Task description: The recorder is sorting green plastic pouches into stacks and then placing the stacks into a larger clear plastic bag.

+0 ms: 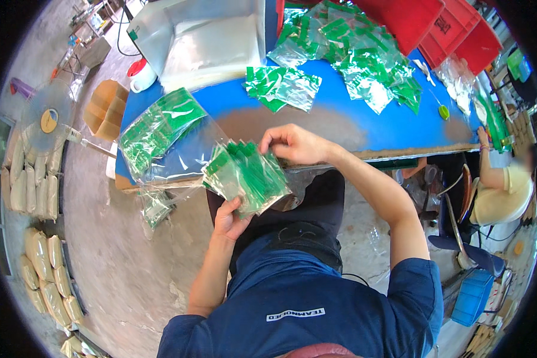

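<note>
My left hand [230, 219] grips a fanned stack of small clear plastic packets with green bands [250, 179], thumb on top, just off the near edge of the table. At the stack's upper right corner is my right hand [289, 145], its fingers curled and pinched together. Whether a single packet's edge is between them is too small to tell. Left of the stack, a large clear bag [167, 131] full of the same green packets lies on the table. Its clear plastic reaches over to the stack in my hand.
The blue table [221, 107] holds a small packet pile [283, 88] and a bigger heap [358, 48] beside red crates [453, 30]. A metal tray with clear bags [212, 48] and a white mug [141, 76] stand back left. A fan [49, 119] is left; a co-worker [504, 197] sits right.
</note>
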Available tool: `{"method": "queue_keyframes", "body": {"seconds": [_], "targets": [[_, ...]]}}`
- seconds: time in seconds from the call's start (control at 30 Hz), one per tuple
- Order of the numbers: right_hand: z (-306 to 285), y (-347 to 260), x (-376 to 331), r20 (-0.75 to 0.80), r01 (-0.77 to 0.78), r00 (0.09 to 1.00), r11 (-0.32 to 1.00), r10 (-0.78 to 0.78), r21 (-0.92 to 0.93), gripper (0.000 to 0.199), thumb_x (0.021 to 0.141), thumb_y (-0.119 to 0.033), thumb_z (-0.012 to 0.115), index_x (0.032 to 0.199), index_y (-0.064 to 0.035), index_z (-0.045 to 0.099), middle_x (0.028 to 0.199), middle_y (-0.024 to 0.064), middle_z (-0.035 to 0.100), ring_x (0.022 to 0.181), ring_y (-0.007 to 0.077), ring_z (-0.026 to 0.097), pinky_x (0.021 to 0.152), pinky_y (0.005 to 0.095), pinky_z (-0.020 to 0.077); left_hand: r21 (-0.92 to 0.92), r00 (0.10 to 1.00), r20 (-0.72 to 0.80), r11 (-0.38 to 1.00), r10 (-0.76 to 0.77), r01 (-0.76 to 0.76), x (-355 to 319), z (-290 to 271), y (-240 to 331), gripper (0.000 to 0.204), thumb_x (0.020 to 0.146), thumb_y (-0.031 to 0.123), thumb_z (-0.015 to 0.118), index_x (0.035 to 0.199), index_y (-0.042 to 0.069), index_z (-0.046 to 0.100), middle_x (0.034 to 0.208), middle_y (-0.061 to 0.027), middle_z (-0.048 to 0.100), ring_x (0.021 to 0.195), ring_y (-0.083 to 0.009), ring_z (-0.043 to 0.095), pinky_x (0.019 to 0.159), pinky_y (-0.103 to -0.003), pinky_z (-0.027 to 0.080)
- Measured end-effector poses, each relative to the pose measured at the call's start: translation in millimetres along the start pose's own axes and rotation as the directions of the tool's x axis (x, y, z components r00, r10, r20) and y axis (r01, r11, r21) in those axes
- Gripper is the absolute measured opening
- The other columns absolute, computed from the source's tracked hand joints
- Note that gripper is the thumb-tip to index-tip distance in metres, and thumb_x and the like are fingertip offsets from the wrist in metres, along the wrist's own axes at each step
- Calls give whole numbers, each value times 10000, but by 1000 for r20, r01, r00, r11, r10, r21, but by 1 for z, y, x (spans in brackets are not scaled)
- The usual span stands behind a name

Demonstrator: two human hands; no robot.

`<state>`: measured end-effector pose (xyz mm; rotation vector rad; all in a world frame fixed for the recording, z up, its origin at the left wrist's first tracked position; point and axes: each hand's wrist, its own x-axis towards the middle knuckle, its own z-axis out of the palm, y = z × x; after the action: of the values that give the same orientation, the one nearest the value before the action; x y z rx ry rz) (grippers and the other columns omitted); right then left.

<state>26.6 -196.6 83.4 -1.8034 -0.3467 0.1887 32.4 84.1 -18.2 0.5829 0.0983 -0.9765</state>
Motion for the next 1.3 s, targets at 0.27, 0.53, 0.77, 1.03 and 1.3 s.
{"method": "queue_keyframes", "body": {"seconds": [0.27, 0.53, 0.77, 1.03, 1.3], "targets": [[-46, 61, -15, -470, -364, 856, 393, -216, -844, 556, 959, -475, 542, 1353, -84, 507, 1469, 221, 418, 1347, 458, 384, 1106, 576, 306, -33, 997, 71, 999, 21, -18, -8, -11, -4, 656, 786, 183, 788, 1361, 45, 503, 1298, -92, 613, 1219, -297, 569, 1065, -464, 438], [33, 2, -39, -189, -137, 980, 908, 65, -397, 350, 952, -274, 591, 1173, -5, 625, 1213, 236, 610, 1183, 420, 546, 1033, 481, 421, -24, 1000, -10, 999, 29, -29, 0, -4, -15, 653, 827, 59, 715, 1411, 14, 426, 1353, -130, 560, 1262, -305, 537, 1115, -480, 410], [-22, 69, 71, -719, -624, 638, 362, -275, -693, 704, 905, -439, 644, 1423, -13, 428, 1365, 291, 492, 1238, 509, 475, 992, 629, 416, -42, 1000, -19, 999, 11, -11, -4, -7, -18, 681, 822, 35, 719, 1429, 36, 408, 1387, -115, 519, 1297, -289, 502, 1090, -463, 425], [32, 52, 1, -426, -406, 867, 129, -257, -905, 463, 898, -137, 587, 1339, -26, 500, 1270, 254, 582, 1163, 410, 582, 929, 503, 518, 54, 997, -73, 999, 2, 2, -16, -20, -11, 690, 789, 11, 728, 1410, 43, 427, 1330, -97, 564, 1236, -277, 552, 1076, -465, 429], [3, 19, -57, -820, 93, 509, 931, 260, 353, 220, 978, -111, 513, 1108, 17, 636, 949, 19, 685, 828, 67, 606, 679, 275, 488, -112, 953, 295, 988, -73, 111, 0, -29, -3, 695, 746, 131, 779, 1364, 2, 487, 1303, -131, 601, 1202, -294, 575, 1061, -452, 440]]}}
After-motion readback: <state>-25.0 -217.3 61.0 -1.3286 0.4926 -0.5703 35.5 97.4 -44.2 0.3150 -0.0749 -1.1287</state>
